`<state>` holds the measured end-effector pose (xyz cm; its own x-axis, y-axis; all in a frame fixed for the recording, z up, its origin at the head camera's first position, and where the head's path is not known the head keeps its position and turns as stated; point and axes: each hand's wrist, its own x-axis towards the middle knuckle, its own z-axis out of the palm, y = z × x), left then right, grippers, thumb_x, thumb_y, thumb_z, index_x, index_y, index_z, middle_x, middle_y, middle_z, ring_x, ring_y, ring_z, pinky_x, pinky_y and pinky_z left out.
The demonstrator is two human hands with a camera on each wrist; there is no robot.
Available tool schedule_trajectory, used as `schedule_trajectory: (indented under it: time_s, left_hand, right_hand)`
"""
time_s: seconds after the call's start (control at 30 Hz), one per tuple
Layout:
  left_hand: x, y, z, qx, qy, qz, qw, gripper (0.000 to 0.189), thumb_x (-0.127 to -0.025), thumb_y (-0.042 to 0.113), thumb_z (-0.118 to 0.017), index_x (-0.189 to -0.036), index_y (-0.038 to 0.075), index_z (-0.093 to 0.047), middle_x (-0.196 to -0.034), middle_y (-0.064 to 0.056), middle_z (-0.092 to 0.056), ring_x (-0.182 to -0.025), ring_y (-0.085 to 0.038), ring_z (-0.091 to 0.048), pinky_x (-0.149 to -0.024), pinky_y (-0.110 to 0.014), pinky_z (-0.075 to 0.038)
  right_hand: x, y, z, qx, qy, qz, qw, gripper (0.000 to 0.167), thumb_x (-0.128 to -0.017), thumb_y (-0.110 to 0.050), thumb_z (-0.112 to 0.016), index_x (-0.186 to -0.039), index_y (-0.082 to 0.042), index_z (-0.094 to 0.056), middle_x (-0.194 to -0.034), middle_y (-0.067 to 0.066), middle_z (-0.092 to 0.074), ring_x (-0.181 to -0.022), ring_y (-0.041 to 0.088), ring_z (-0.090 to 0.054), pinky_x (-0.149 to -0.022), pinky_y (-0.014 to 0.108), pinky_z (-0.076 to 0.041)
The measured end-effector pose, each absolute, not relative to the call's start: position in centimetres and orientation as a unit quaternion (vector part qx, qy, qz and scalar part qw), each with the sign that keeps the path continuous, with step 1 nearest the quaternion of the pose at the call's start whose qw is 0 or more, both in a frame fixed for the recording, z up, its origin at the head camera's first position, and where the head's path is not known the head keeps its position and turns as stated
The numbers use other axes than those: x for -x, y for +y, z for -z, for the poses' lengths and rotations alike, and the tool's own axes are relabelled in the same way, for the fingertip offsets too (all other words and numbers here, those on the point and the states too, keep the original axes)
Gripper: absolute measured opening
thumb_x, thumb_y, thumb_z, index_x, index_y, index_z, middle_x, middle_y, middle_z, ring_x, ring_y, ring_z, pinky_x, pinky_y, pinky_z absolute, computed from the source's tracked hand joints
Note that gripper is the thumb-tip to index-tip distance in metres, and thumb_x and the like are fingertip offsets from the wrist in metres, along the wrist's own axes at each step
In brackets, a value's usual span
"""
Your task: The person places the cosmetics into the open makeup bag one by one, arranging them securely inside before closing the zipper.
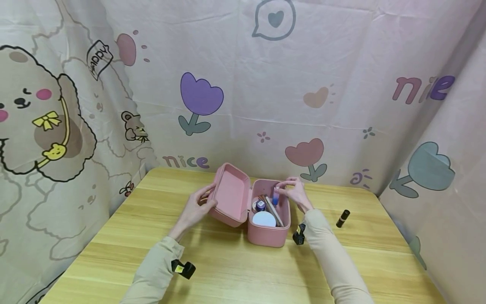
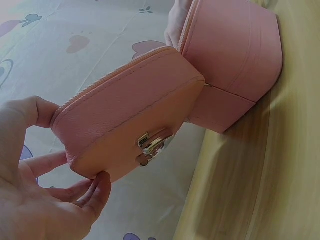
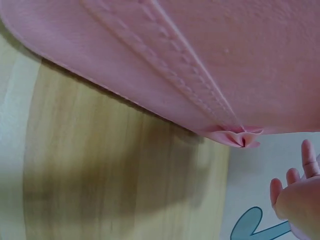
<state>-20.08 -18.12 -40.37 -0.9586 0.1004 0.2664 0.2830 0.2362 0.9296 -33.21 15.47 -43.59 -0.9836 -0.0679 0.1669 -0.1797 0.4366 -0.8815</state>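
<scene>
Two hands at 1 pink vanity case [image 1: 267, 237], far-centre on bench [image 1: 228, 266]. L hand [image 1: 194, 210]: thumb & fingers moderately apart, gripping open lid [image 1: 230, 192] at its left end. R hand [image 1: 296, 195]: fingers narrow, pinching top of blue-purple tube [image 1: 275, 197], far right of case. Black lipstick tube [image 1: 343, 218] to right. Backdrop cloth [image 1: 243, 84] reads "nice" 2x; small purple-capped bottle's [image 1: 260, 205] label too small to read.

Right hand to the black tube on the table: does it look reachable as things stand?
Probably yes: nothing covers the black tube, which sits out on the table right of the pink case. The right hand seems to pinch the blue-and-pink tube, though, so it likely must let go first.
</scene>
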Motion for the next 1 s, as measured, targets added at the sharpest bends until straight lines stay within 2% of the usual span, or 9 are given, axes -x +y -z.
schedule_trajectory:
  time_s: [0.2, 0.4, 0.67, 1.0]
  left_hand:
    - [20.1, -18.0, 40.4, 0.123, -0.781, 0.608, 0.074, 0.059, -0.093, 0.001, -0.060, -0.148, -0.007, -0.042, -0.147, -0.036, -0.046, -0.131, -0.049, -0.054, -0.105, -0.037, -0.054]
    - [20.1, -18.1, 40.4, 0.115, -0.778, 0.613, 0.069, 0.060, -0.093, 0.001, -0.060, -0.149, -0.006, -0.041, -0.147, -0.036, -0.046, -0.131, -0.049, -0.054, -0.104, -0.035, -0.055]
    - [20.0, -18.0, 40.4, 0.113, -0.776, 0.617, 0.065, 0.060, -0.093, 0.001, -0.060, -0.149, -0.006, -0.041, -0.148, -0.036, -0.045, -0.131, -0.049, -0.053, -0.103, -0.032, -0.055]
    - [20.0, -18.0, 40.4, 0.108, -0.776, 0.619, 0.062, 0.060, -0.094, 0.002, -0.059, -0.150, -0.004, -0.041, -0.148, -0.036, -0.045, -0.131, -0.050, -0.053, -0.104, -0.034, -0.055]
  right_hand:
    - [33.3, 15.5, 43.7, -0.073, -0.849, -0.521, 0.048, 0.032, -0.081, -0.013, -0.082, -0.105, 0.007, -0.074, -0.139, 0.024, -0.044, -0.135, 0.037, -0.025, -0.118, 0.058, -0.015]
    - [33.2, 15.4, 43.5, -0.080, -0.859, -0.503, 0.051, 0.035, -0.083, -0.016, -0.081, -0.110, 0.004, -0.074, -0.141, 0.023, -0.046, -0.138, 0.039, -0.025, -0.119, 0.060, -0.019]
    - [32.9, 15.7, 43.6, -0.083, -0.824, -0.557, 0.057, 0.040, -0.082, -0.013, -0.081, -0.116, 0.005, -0.071, -0.143, 0.023, -0.048, -0.137, 0.036, -0.040, -0.122, 0.057, -0.028]
    - [31.4, 16.4, 43.8, -0.079, -0.759, -0.641, 0.079, 0.039, -0.084, -0.006, -0.079, -0.119, 0.009, -0.068, -0.135, 0.024, -0.058, -0.128, 0.030, -0.048, -0.121, 0.056, -0.028]
